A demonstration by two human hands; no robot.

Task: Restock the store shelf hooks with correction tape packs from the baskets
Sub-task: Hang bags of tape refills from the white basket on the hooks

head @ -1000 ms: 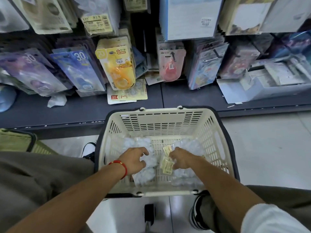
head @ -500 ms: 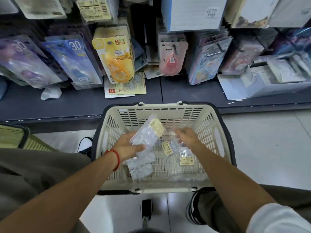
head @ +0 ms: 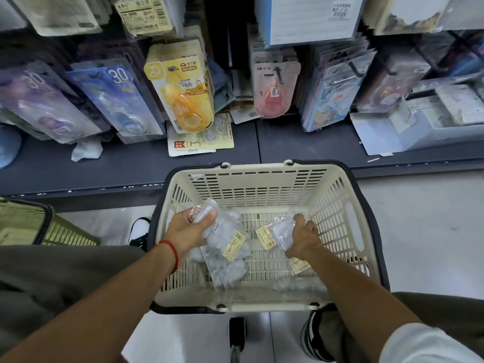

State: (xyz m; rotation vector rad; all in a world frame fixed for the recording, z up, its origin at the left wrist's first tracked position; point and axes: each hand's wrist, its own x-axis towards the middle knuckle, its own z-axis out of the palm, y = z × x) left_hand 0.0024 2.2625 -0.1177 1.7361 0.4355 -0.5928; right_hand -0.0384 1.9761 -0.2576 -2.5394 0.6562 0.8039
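— Head view: what are the hands doing?
— Both reach into the cream basket (head: 264, 179) on the floor, in front of the shelf's front edge. The left hand (head: 187, 229) grips a stack of clear correction tape packs (head: 222, 255); its fingers (head: 209, 214) are curled over the stack's upper end, the thumb underneath.
— Where does that stack sit?
— Over the left half of the basket, tilted, its lower end near the basket's near-left corner. A yellow price label (head: 234, 244) faces up on it.
— And the right hand?
— The right hand (head: 303, 239) pinches another clear pack (head: 281, 231), fingers bent round its right edge, by the basket's right wall. That pack's label (head: 265, 237) points toward the middle.
— Anything else in the basket?
— More clear packs (head: 296, 285) lie on the floor of the basket near its near-right corner; how many, I cannot tell.
— And the shelf?
— Hanging packs: a blue pack (head: 117, 100) marked 30, a yellow pack (head: 180, 90), a pink pack (head: 275, 90). A flat card pack (head: 201, 140) lies on the shelf under the yellow one. A green basket (head: 39, 226) shows at the far left.
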